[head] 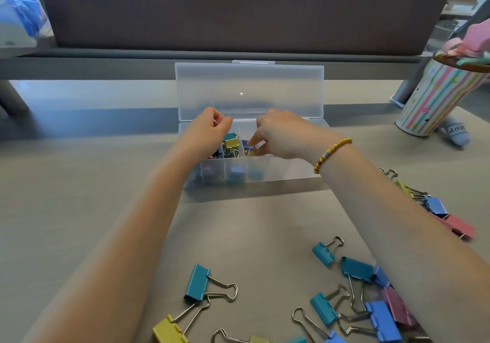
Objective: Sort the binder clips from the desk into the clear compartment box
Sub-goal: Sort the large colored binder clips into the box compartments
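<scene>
Surface: a flat grey desk surface (79, 183) lay under everything, with a dark partition panel (238, 8) standing behind it.
Box: a clear plastic compartment box (278, 174) sat mid-surface, its hinged translucent lid (249, 88) standing open at the far side.
Box contents: small binder clips, among them a yellow one (231, 143) and a teal one, filled the left compartments; blurred blue shapes showed through the near wall.
Left hand: the left hand (209, 128) hovered over the box's left end, fingers curled inward; whether they pinched anything could not be told.
Right hand: the right hand (281, 137) reached into the middle of the box, its fingers pointed down among the clips; the grip was blurred and could not be told. A beaded yellow bracelet (331, 154) circled that wrist.
Loose clips: a large teal metal binder clip (197, 283) and a yellow one (168, 330) lay near the front edge; more blue, teal and pink clips were scattered right of them, partly under the right forearm.
Far right: a striped pastel cylindrical cup (434, 96) stood well apart from the box.
</scene>
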`<action>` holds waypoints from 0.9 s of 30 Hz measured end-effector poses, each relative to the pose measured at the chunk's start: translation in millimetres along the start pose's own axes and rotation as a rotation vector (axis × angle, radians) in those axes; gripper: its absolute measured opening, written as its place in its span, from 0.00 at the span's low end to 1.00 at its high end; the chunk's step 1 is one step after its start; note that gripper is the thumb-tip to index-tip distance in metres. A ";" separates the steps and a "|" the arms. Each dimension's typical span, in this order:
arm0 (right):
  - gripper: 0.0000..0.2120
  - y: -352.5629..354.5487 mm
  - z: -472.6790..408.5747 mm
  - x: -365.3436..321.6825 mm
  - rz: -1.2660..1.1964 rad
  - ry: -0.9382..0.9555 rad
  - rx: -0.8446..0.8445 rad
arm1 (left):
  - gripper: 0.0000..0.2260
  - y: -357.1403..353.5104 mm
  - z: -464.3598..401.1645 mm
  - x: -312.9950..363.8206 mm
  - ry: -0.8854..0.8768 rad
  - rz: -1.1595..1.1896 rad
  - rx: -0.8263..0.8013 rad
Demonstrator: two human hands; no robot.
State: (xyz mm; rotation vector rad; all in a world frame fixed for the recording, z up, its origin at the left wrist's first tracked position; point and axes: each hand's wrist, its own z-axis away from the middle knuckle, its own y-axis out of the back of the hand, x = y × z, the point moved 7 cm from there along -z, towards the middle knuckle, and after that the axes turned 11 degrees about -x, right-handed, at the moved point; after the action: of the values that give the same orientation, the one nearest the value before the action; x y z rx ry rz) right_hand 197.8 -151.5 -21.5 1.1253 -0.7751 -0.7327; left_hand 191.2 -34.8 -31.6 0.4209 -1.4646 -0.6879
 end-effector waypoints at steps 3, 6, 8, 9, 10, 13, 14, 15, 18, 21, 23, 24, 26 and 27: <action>0.16 1.2 -1.9 4.3 -0.040 -0.059 -0.033 | 0.10 -1.0 0.3 3.9 -0.033 -0.038 -0.012; 0.13 9.9 1.6 14.1 -0.226 -0.130 0.089 | 0.11 -1.0 -2.3 7.9 -0.070 -0.015 -0.009; 0.14 13.0 6.4 14.5 -0.528 -0.084 0.144 | 0.11 -1.8 -2.6 11.7 -0.098 0.019 -0.010; 0.14 13.2 8.8 11.8 -0.690 -0.049 0.145 | 0.10 -2.9 -2.2 13.8 -0.117 0.056 -0.015; 0.14 12.5 11.0 9.3 -0.812 -0.030 0.137 | 0.09 -4.3 -0.8 15.8 -0.138 0.102 -0.018; 0.10 10.5 13.2 9.3 -0.990 -0.040 0.161 | 0.09 -4.3 3.5 20.0 -0.188 0.255 0.010; 0.10 9.7 12.6 11.2 -1.034 -0.050 0.177 | 0.10 -3.4 3.5 20.1 -0.195 0.285 0.019; 0.09 8.9 11.9 13.4 -1.075 -0.061 0.195 | 0.10 -2.9 3.0 19.4 -0.194 0.285 0.022; 0.08 9.5 11.5 26.6 -1.102 -0.102 0.299 | 0.07 -1.1 1.6 13.8 -0.145 0.156 0.040; 0.07 10.7 11.9 29.6 -0.848 -0.105 0.283 | 0.04 2.4 1.7 8.6 -0.121 0.057 0.082; 0.09 6.8 10.0 26.2 -0.736 -0.092 0.180 | 0.04 3.8 0.3 6.9 -0.116 0.021 0.093; 0.10 4.4 8.5 24.4 -0.703 -0.094 0.122 | 0.04 3.3 -1.0 6.3 -0.112 0.012 0.090; 0.13 1.4 4.2 21.5 -0.605 -0.123 0.030 | 0.06 1.3 -2.5 5.3 -0.107 0.000 0.078; 0.13 0.7 1.0 20.4 -0.566 -0.135 -0.002 | 0.07 0.1 -3.3 5.3 -0.106 -0.004 0.074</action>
State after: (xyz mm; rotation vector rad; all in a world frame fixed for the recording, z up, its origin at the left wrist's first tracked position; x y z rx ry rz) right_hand 208.0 -168.7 -17.3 1.3189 -0.5654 -1.2923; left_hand 194.3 -38.7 -27.8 0.4501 -1.5936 -0.6685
